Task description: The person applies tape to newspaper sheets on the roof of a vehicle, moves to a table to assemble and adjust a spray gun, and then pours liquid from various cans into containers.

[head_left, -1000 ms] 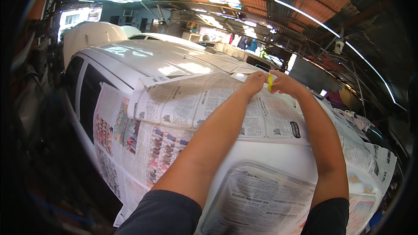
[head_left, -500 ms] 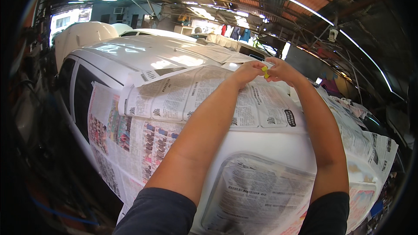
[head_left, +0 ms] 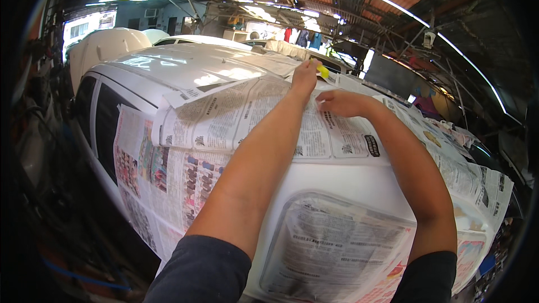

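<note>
My left hand [head_left: 305,76] is raised near the car's roof edge, its fingers closed on a piece of yellow tape [head_left: 322,70] sticking out to the right. Just below and right of it, my right hand [head_left: 342,102] rests low over a newspaper sheet [head_left: 219,115], its loosely bent fingers apart from the tape. That sheet lies across the white car's roof [head_left: 185,64]. More newspaper [head_left: 132,174] covers the side below it and a lighter rear panel [head_left: 314,247]; the bodywork between shows white [head_left: 331,179]. Both forearms reach up from the lower edge.
A raised white car hood [head_left: 101,47] stands at the back left, with another white car [head_left: 196,41] behind. Hanging clothes [head_left: 303,39] are farther back. Newspaper sheets [head_left: 483,191] drape over the right side. Dark clutter lines the far left under a corrugated roof with lights.
My left hand has moved up and left, carrying the yellow tape. My right hand has let go of it and dropped lower and left onto the newspaper. The view has shifted slightly.
</note>
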Motion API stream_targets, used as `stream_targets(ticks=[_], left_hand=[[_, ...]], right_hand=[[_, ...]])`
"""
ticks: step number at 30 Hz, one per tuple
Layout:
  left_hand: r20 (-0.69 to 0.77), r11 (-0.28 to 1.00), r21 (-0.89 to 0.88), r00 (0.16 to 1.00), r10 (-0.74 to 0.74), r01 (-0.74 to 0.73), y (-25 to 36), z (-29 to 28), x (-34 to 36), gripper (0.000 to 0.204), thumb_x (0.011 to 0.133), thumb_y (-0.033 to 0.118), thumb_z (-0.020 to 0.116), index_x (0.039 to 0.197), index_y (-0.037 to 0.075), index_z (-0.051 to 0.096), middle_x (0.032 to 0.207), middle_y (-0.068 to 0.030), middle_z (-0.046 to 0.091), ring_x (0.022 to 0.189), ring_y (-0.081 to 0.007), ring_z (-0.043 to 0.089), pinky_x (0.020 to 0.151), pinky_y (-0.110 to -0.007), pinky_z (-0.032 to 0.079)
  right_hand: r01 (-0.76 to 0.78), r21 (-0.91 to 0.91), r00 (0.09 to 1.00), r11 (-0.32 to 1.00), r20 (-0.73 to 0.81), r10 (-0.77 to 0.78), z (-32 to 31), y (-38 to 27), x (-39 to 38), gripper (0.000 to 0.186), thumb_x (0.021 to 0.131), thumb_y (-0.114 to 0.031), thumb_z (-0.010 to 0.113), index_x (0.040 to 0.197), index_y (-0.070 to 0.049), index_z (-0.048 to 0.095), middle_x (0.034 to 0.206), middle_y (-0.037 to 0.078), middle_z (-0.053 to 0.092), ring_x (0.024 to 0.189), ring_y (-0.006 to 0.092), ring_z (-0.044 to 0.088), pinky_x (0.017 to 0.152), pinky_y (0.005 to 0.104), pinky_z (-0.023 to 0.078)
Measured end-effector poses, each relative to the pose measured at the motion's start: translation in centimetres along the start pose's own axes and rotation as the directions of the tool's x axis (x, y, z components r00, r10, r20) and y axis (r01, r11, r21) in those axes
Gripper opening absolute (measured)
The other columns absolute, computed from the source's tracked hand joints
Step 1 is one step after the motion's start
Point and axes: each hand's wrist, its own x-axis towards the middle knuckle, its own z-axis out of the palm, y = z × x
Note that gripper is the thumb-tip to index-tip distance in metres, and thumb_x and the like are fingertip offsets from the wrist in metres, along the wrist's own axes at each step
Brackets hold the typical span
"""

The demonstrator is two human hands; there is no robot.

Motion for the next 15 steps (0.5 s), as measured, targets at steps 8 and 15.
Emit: stream_targets(ticks=[8, 15], left_hand=[[0.217, 0.906, 0.394, 0.942, -0.256, 0.156, 5.7, 0.8, -1.5, 0.029, 0.094, 0.028, 0.056, 0.112, 0.006, 0.064, 0.102, -0.0062, 0.064, 0.093, -0.0185, 0.061, 0.079, -0.034, 0.052], [0.482, 0.619, 0.784, 0.674, -0.559, -0.047, 14.0, -13.2, -1.6, 0.032, 0.092, 0.031, 0.059, 0.111, 0.005, 0.064, 0.115, -0.0093, 0.062, 0.107, -0.021, 0.061, 0.092, -0.042, 0.054]], right_hand=[[-0.026, -0.022, 0.998, 0.999, 0.064, 0.028, 3.7, -1.0, 3.4, 0.086, 0.096, -0.069, 0.029, 0.159, -0.012, 0.016, 0.165, 0.014, 0.01, 0.153, 0.034, 0.007, 0.123, 0.0449, 0.011], [-0.104, -0.041, 0.994, 0.994, 0.021, 0.105, 3.9, -1.7, 1.0, 0.088, 0.094, -0.074, 0.024, 0.159, -0.017, 0.015, 0.166, 0.013, 0.007, 0.152, 0.0397, 0.006, 0.122, 0.0529, 0.008]])
